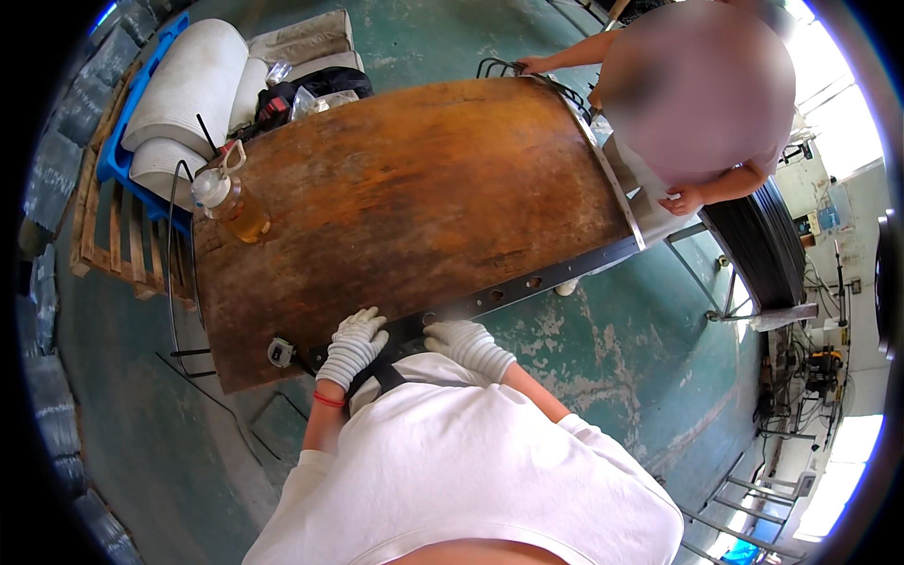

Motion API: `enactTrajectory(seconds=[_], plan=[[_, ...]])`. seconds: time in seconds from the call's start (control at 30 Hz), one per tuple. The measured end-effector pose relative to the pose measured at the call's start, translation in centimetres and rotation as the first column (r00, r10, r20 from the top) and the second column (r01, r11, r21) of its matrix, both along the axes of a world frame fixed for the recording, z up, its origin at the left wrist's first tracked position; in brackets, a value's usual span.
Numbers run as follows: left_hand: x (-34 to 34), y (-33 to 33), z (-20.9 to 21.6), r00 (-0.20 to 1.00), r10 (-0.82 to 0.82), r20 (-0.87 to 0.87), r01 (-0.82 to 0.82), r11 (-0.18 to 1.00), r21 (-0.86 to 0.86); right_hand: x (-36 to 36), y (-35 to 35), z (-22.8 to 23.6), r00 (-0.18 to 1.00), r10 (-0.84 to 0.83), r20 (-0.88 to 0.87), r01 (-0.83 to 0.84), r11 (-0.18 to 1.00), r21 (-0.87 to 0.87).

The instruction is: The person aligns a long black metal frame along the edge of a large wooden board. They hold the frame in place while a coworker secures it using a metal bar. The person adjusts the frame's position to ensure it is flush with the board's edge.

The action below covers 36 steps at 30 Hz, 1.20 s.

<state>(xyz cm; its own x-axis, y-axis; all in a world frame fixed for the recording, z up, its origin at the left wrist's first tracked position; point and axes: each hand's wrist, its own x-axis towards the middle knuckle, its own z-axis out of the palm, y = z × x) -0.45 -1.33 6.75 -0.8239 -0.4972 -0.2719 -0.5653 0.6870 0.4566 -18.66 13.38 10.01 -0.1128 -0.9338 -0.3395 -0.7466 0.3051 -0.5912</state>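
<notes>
A long black metal bar (504, 294) with round holes runs along the near edge of the brown, worn tabletop (405, 179). My left hand (356, 341), in a white knitted glove, lies over the table edge at the bar's left part, fingers spread on the wood. Also gloved, my right hand (469, 347) is at the bar's outer side, its fingers bent together against the edge; its far fingers are partly hidden. What looks like a tape measure (281, 352) sits on the tabletop left of my left hand.
A clear jug (235, 209) of amber liquid stands at the table's left. Across the right end, a person (697, 104) has one hand by black bent rods (504, 68). White rolls (188, 85) lie on a pallet at far left; dark stacked strips (758, 245) stand right.
</notes>
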Motion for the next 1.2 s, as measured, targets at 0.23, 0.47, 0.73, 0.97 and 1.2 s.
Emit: enactTrajectory(seconds=[0.23,0.47,0.73,0.97,1.2], plan=[[0.8,-0.5,-0.8,1.000,0.006,-0.027,-0.006,1.000,-0.005,0.2,-0.1,0.4,1.000,0.002,0.000,-0.002,1.000,-0.022],[1.3,-1.2,-2.2,0.999,0.008,-0.042,-0.007,1.000,0.022,-0.5,0.4,-1.6,0.995,-0.081,-0.056,0.072,0.986,-0.150],[0.1,-1.6,-1.6,0.997,-0.073,-0.024,0.074,0.997,0.023,-1.2,0.1,-1.8,0.973,-0.197,-0.118,0.185,0.977,-0.104],[-0.4,-2.8,0.1,0.967,-0.233,0.100,0.223,0.970,0.101,-0.4,0.8,-3.6,0.973,-0.207,-0.101,0.203,0.978,-0.041],[0.7,-3.9,-0.8,0.959,-0.265,0.103,0.257,0.963,0.084,0.6,0.3,-3.7,0.973,-0.199,-0.120,0.200,0.980,-0.007]])
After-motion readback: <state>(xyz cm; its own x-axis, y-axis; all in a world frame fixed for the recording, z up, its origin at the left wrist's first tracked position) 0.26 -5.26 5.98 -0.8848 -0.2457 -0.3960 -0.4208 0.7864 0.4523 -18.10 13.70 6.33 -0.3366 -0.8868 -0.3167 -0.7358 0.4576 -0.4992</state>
